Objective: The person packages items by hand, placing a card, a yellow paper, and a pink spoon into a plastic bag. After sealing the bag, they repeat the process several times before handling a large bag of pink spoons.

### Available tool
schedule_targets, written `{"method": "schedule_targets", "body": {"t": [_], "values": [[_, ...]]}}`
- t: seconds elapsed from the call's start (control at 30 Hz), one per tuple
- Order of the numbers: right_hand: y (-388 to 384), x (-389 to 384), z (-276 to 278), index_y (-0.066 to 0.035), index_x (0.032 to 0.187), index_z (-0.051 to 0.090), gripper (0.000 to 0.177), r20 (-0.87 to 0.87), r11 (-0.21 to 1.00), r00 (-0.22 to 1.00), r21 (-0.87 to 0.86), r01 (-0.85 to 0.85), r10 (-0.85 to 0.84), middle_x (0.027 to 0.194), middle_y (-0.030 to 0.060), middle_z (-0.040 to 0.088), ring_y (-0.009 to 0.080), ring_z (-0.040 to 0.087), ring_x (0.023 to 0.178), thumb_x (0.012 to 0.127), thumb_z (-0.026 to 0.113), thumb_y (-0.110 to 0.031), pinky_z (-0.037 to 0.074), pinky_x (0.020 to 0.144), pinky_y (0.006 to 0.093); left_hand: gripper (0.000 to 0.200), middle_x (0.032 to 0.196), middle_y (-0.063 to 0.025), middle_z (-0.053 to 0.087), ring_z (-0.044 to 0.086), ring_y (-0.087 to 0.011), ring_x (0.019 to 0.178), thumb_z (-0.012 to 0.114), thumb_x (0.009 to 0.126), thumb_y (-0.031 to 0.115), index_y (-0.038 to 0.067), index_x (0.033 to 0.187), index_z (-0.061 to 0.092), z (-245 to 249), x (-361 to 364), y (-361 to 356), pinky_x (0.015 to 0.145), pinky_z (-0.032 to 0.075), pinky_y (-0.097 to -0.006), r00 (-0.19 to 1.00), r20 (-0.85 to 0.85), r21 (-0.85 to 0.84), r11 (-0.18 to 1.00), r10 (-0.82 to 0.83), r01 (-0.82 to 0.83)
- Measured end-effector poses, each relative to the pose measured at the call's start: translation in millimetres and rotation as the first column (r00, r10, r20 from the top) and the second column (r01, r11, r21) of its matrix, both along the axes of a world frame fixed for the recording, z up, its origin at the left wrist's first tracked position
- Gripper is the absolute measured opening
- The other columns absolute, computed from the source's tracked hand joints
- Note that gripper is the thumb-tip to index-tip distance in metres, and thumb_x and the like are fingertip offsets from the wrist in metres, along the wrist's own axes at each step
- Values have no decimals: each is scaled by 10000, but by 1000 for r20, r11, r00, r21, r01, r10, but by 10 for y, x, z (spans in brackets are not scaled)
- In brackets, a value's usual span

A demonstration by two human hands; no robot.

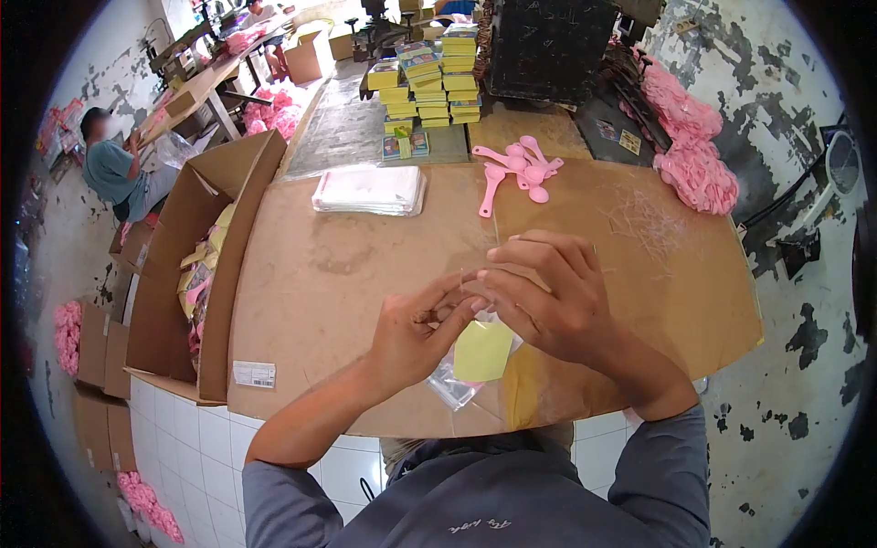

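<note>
**Close to the front edge of the table (pixel 301 306): fingertips gathered over a clear bag (pixel 451 391)**

Cardboard covers the tabletop, with bare stretches either side of the forearms giving room to move sideways. Along the left edge stands a long open carton (pixel 245 219); a wide left elbow swing could bump its wall. Far back, yellow-edged stacks (pixel 427 96) rise in uneven columns, well apart from the hands. A pile of flat sleeves (pixel 364 190) and loose pink spoons (pixel 491 189) lie beyond the fingers, bare board between.

The left hand (pixel 409 333) appears to pinch the bag's top between thumb and forefinger. Beside it, the right hand (pixel 568 306) has bent, parted fingers; whether their tips grip the film, I cannot tell. The bag is below the fingertips, a yellow card (pixel 483 353) showing at it. Thin film could slip or crease if that pinch loosens; drawn too far bodyward, the bag could drop off the edge.
</note>
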State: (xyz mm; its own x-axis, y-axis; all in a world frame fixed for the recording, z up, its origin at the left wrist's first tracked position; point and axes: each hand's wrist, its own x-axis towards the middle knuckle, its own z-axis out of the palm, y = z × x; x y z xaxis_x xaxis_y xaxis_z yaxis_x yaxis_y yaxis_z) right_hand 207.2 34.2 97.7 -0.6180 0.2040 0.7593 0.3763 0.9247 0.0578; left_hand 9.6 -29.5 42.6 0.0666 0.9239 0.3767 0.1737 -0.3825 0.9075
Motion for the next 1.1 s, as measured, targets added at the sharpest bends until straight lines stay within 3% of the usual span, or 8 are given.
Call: {"method": "schedule_targets", "body": {"t": [0.33,0.57,0.67,0.77,0.87,0.93,0.97,1.1], "values": [[35,-27,-168,-53,988,695,252,173,961,976,264,83,-132,1094,59,636,215,603,1093,785,710,-202,435,914,393,432,975,-140,771,755,-165,800,718,922,26,-51,1330,597,-52,-19,-28,685,607,-296,916,-397,135,991,64,-11],[337,125,-55,-60,999,589,167,-25,961,996,-266,80,-90,997,84,589,214,599,972,853,655,-106,457,838,359,437,991,-132,774,717,-96,812,683,954,27,-32,1373,575,33,-63,6,701,576,-240,967,-244,-91,994,-78,57],[488,616,172,-49,980,562,110,-204,413,971,-879,-236,121,856,70,572,144,591,780,941,630,-126,475,664,309,425,997,-131,772,703,-88,835,657,972,9,-36,1384,563,25,-79,41,722,563,-231,987,-136,-166,984,-86,63],[856,1406,144,-51,957,551,76,-551,-151,812,-834,-531,191,719,27,550,68,506,552,1009,562,-105,439,489,239,406,998,-122,772,692,-80,821,646,982,15,-28,1379,570,-16,-62,80,714,560,-236,997,-37,-136,989,-68,62],[1398,1998,74,-22,1046,587,96,-467,-114,881,-882,-458,72,779,88,615,188,618,659,951,571,-24,535,618,324,387,988,-110,777,679,-60,761,650,987,47,-11,1365,592,-119,-52,102,665,561,-244,998,13,-67,996,-63,64],[1662,2429,-546,-12,1133,605,230,339,703,891,-553,448,-301,906,143,657,287,655,827,904,584,1,542,764,397,380,1008,-128,773,697,-80,808,645,990,42,-30,1359,588,-36,-56,86,683,569,-250,997,15,-109,991,-80,81],[1737,2528,-725,-7,1176,614,297,445,699,606,64,713,-659,969,171,678,336,673,911,881,590,14,545,837,433,380,1007,-130,772,701,-86,824,647,989,39,-32,1357,588,-40,-57,97,692,572,-253,997,24,-103,992,-78,80],[1518,2244,-519,-21,1244,626,415,157,675,708,-220,705,-688,1180,199,653,392,601,1151,834,598,32,461,1017,463,379,1010,-136,766,710,-102,876,654,984,31,-39,1351,588,-89,-53,117,717,581,-258,997,66,-118,991,-50,58]]}}
